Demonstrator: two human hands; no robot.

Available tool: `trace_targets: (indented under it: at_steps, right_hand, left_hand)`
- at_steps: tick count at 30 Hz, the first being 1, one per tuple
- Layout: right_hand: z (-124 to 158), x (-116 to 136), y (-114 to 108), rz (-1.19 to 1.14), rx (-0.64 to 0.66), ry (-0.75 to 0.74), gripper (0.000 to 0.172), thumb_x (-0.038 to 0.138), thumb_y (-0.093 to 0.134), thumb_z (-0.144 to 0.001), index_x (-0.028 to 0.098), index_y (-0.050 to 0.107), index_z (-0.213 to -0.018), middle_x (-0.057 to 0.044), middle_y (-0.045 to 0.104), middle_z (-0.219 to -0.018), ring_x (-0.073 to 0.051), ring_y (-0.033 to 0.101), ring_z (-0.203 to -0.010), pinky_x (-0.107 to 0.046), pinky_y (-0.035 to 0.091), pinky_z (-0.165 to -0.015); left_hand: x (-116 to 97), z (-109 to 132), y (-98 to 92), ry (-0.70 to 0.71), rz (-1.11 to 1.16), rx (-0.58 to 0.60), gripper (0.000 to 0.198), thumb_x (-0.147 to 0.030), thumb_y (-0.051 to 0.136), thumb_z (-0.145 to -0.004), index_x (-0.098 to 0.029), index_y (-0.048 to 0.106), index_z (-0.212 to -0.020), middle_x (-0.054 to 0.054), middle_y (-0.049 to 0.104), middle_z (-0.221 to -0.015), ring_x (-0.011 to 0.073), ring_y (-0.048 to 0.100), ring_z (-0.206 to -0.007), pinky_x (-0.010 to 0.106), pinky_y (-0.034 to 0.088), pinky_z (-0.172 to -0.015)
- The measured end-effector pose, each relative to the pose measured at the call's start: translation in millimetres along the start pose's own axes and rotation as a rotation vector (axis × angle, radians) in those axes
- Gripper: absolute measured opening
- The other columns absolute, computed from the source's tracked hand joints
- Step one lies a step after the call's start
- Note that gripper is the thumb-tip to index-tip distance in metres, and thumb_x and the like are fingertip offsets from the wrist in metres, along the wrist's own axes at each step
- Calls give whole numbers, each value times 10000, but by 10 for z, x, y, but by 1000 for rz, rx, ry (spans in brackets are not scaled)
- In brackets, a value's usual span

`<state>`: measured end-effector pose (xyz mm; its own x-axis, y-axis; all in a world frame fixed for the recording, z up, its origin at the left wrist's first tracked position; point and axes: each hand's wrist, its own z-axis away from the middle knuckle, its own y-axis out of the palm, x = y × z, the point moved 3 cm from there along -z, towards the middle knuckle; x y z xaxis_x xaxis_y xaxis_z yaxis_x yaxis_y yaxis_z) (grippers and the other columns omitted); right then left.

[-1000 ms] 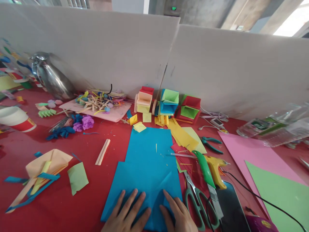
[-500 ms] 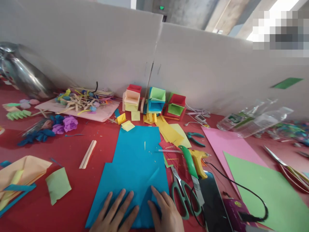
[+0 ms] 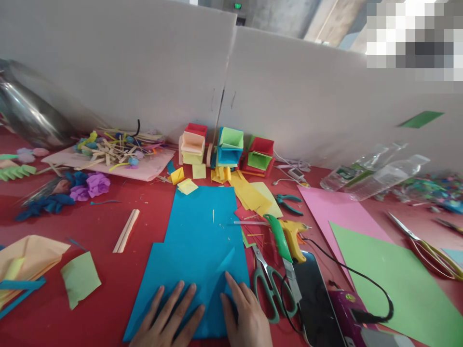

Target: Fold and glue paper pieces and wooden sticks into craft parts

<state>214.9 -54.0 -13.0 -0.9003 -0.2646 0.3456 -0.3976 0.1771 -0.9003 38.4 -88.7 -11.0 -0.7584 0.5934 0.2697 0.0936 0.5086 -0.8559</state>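
A blue paper sheet (image 3: 202, 236) lies on the red table (image 3: 108, 284) in front of me, with a folded flap near its lower right. My left hand (image 3: 168, 320) lies flat on the sheet's near edge, fingers spread. My right hand (image 3: 244, 318) rests beside it, fingers stretched onto the fold. Neither hand holds anything.
Green-handled scissors (image 3: 269, 286), a green utility knife (image 3: 282, 246), a yellow glue gun (image 3: 294, 238) and a phone (image 3: 314, 299) lie right of the sheet. Pink paper (image 3: 333, 207) and green paper (image 3: 394, 284) lie further right. Folded paper boxes (image 3: 227, 147), sticks, bottles (image 3: 376, 176) line the white partition.
The view has swung to the right and the hands sit a little lower in frame. Both hands stay flat on the blue sheet.
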Motion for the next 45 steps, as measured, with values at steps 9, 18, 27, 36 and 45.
trace_targets:
  at_steps: [9,18,27,36,45]
  right_hand:
    - [-92,66,-111,100,-97,-130,450,365,287,-924,116,632,-1069,-114,708,-830,-206,684,-712,-251,562,-549]
    - [-89,91,-109,137,-112,-150,448,352,269,-930,110,613,-1085,-115,706,-822,-216,683,-704,-264,564,-525]
    - [-65,130,-112,201,-139,-125,438,316,234,-935,101,561,-1132,-94,672,-698,-190,656,-588,-239,513,-431]
    - [-51,149,-93,240,-129,-124,412,265,214,-937,80,503,-1163,-97,666,-700,-191,657,-607,-242,530,-471]
    - [46,-140,128,207,-26,-169,428,324,293,-926,123,454,-1268,-108,699,-815,-199,675,-687,-238,547,-535]
  left_hand:
    - [-13,11,10,-13,-1,31,499,-560,435,-805,-310,526,-1226,26,596,-1187,341,324,-1247,539,79,-1051]
    - [-35,33,4,-33,46,37,540,-584,461,-777,-296,527,-1229,47,592,-1190,355,130,-1334,539,53,-1056]
    - [-42,5,6,-50,71,34,601,-627,471,-746,-335,474,-1271,71,596,-1171,361,92,-1343,564,39,-1042]
    - [-58,55,37,-59,67,32,587,-616,458,-760,-346,455,-1282,50,557,-1226,347,138,-1338,540,63,-1053]
    - [-43,13,43,-47,-19,38,555,-527,486,-801,-357,386,-1319,44,552,-1245,328,308,-1275,551,96,-1044]
